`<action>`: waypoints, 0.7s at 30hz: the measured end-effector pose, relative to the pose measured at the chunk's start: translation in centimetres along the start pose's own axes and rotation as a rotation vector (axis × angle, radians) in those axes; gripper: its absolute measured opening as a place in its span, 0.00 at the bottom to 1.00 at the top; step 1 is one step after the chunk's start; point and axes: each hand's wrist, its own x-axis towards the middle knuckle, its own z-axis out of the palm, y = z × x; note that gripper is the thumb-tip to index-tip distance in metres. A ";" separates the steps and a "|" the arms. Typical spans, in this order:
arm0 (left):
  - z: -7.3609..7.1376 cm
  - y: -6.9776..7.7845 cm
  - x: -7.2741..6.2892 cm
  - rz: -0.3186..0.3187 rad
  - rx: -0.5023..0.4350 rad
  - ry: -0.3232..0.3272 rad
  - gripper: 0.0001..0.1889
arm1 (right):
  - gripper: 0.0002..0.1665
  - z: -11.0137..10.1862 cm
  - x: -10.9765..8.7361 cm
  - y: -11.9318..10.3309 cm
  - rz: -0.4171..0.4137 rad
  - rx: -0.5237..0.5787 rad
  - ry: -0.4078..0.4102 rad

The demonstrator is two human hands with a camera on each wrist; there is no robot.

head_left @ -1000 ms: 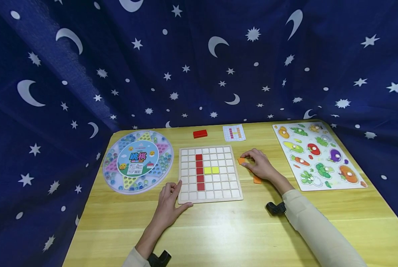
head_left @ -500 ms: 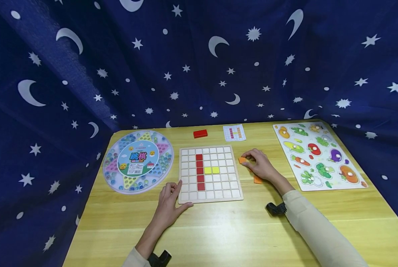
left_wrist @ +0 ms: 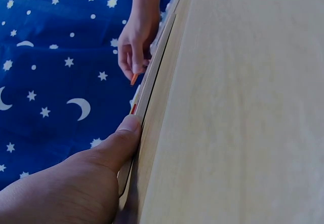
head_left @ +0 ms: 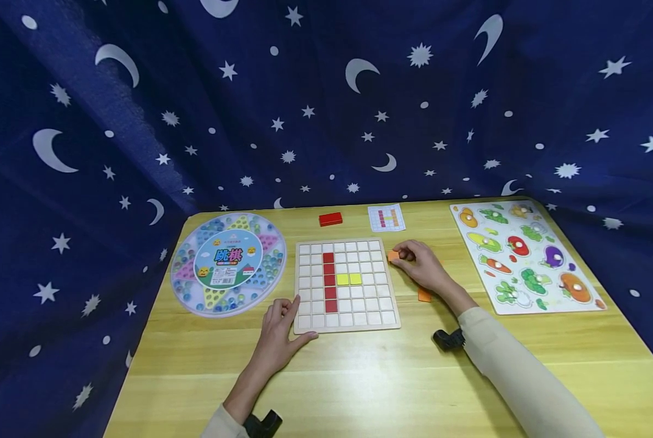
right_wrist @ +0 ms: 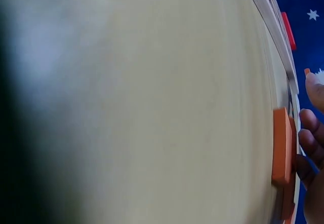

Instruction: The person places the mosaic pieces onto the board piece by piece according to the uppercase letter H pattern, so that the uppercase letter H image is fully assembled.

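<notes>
A wooden grid board (head_left: pixel 360 305) with white squares lies mid-table. One column holds several red tiles (head_left: pixel 330 280), and two yellow tiles (head_left: pixel 349 279) adjoin it on the right. My left hand (head_left: pixel 275 337) is at the board's near left corner, index finger along the left side and thumb (left_wrist: pixel 129 125) against the front edge. Just off the right side, my right hand (head_left: pixel 422 264) pinches an orange tile (head_left: pixel 394 255) between thumb and fingertips. More orange tiles (right_wrist: pixel 281 148) lie beneath and beside that hand, partly hidden by it in the head view.
Behind the board are a red block-like stack (head_left: pixel 330 219) and a small pattern card (head_left: pixel 387 218) with red, yellow and orange squares. A round Chinese checkers set (head_left: pixel 227 264) with marbles stands left. A vegetable peg puzzle (head_left: pixel 501 298) lies right. A starry cloth (head_left: pixel 315 146) hangs behind.
The right hand has lifted the orange tile slightly and moved it a little left, closer to the board's right edge. The left hand stays at the corner.
</notes>
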 end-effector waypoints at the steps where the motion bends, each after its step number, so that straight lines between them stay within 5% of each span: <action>1: 0.0 0.0 0.0 -0.002 0.000 -0.001 0.47 | 0.13 0.1 0.2 -0.2 -0.006 -0.001 -0.007; 10: -0.1 0.0 0.0 -0.006 -0.002 -0.003 0.48 | 0.13 1.7 1.9 -2.1 -0.005 0.024 -0.098; 21: 0.0 -0.3 0.0 -0.002 -0.001 -0.009 0.48 | 0.12 3.3 3.2 -3.2 0.024 0.062 -0.113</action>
